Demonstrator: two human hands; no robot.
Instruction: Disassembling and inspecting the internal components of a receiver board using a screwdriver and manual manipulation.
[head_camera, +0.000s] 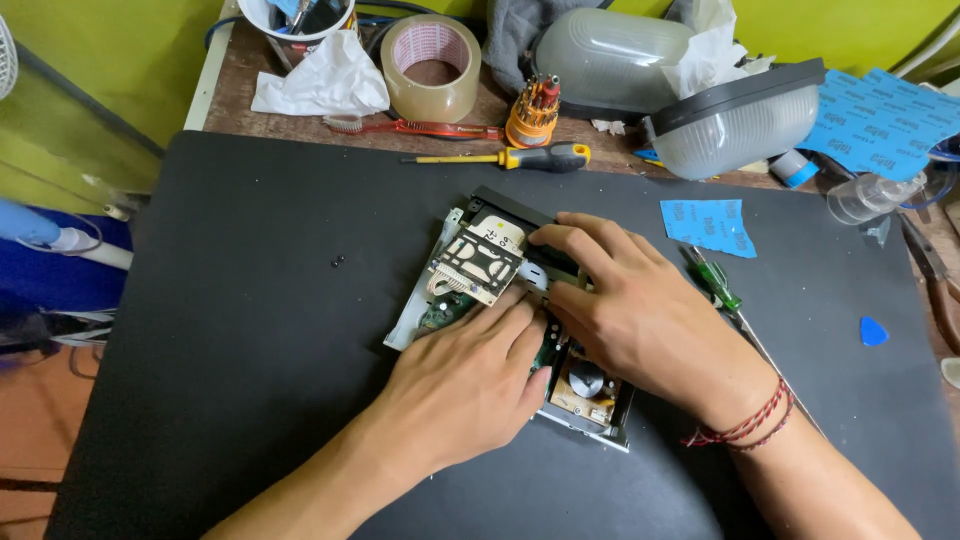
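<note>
An opened electronic drive unit (470, 262) with a metal frame and bare circuit boards lies on a black work mat (250, 380). My left hand (465, 385) rests flat on its near side, fingertips touching the tan patterned board (477, 266). My right hand (635, 310) lies across the unit's right half, fingers pressing on the black far edge near the board. A round motor part (586, 380) shows between my two hands. A red cord bracelet circles my right wrist.
A green screwdriver (712, 280) lies right of my right hand, with a blue pick (873, 331) farther right. A yellow-handled screwdriver (520, 157), tape roll (432, 66), bit holder (532, 110), lamp covers (735, 122) and blue sandpaper sheets (708, 224) sit at the back. Two tiny screws (338, 262) lie left of the unit.
</note>
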